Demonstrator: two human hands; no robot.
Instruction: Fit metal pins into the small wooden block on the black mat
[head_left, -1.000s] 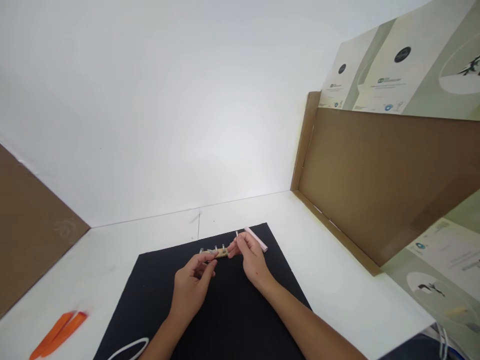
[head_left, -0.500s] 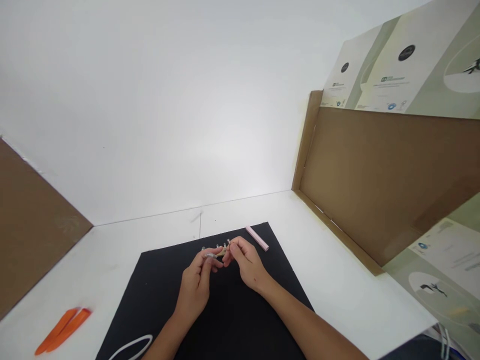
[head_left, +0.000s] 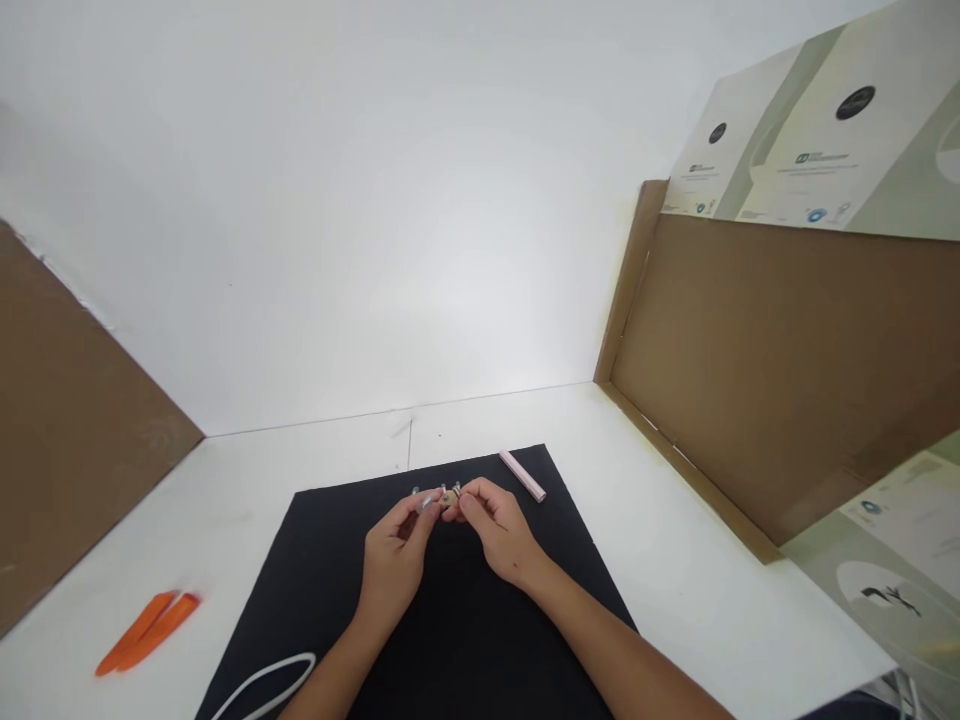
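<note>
Head view: nearest, a thin white looped cord (head_left: pixel 266 682) lies beside the left forearm, over a flat black mat (head_left: pixel 465 640). Left of the mat, long orange pieces (head_left: pixel 147 634) rest on the white tabletop (head_left: pixel 247 520). The left hand (head_left: pixel 395 555) pinches a small, shiny silvery piece between thumb and forefinger. The right hand (head_left: pixel 501 530) has its fingertips drawn together; their grip is too small to tell. Between both hands sits a small tan strip with metal pegs (head_left: pixel 450 497). Beyond lies a pale pink stick (head_left: pixel 523 476), then a plain white wall (head_left: pixel 405 220).
</note>
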